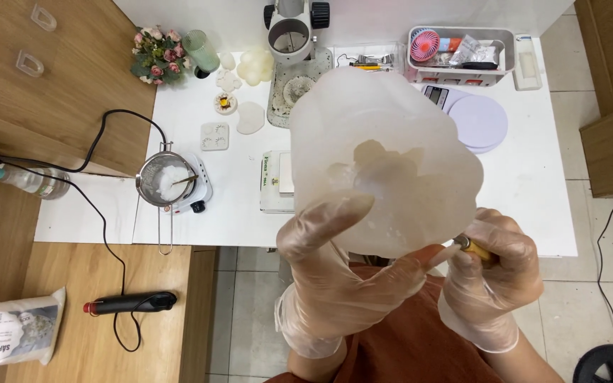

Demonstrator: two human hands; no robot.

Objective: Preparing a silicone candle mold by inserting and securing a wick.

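A large translucent white silicone mould (384, 156), floppy and rounded, is held up close to the camera. My left hand (335, 276), in a thin clear glove, grips its lower edge with the thumb pressed against its face. My right hand (494, 273), also gloved, pinches a small tool with a yellow-orange handle (475, 250) whose tip touches the mould's lower right rim. A flower-shaped hollow shows through the mould's wall.
On the white table (548, 184): a small electric hotplate with a metal pot of white wax (168, 181), small moulds (214, 136), a microscope (294, 32), a digital scale (473, 117), a tray of supplies (462, 51), a flower bunch (156, 55). A black corded tool (133, 303) and a wax bag (12, 330) lie on the wooden bench.
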